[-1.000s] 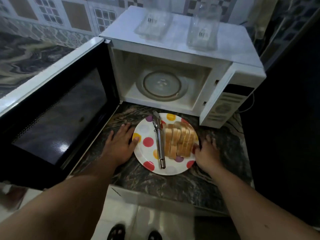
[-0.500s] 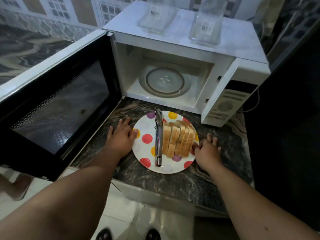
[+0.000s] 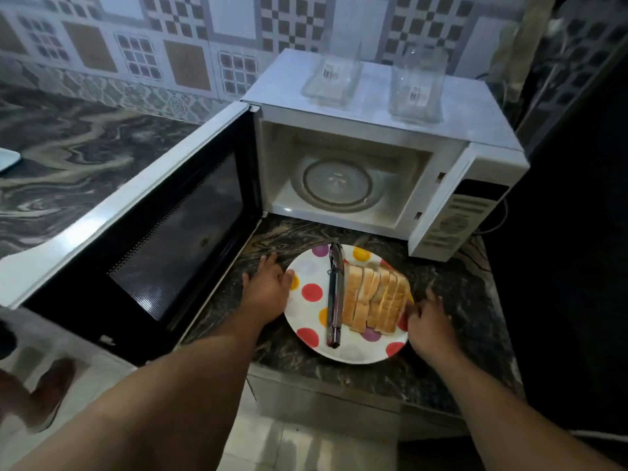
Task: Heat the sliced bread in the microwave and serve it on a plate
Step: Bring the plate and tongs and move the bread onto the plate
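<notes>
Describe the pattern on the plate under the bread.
White plate with red, yellow, orange and purple polka dots; head view.

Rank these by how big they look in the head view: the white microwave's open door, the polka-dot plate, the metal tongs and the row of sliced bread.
1. Open microwave door, though it is nearest the camera, which inflates it.
2. Round polka-dot plate.
3. Row of sliced bread.
4. Slim metal tongs: longer than the bread, but covering less area, so that pair is close.

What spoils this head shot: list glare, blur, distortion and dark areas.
Head view: wide-angle bending bows the microwave door and stretches both forearms; glare streaks the door's white top edge; the right side beyond the microwave sinks into near-black; a foot at lower left is motion-blurred; plate, bread and tongs are evenly lit, slightly soft.
</notes>
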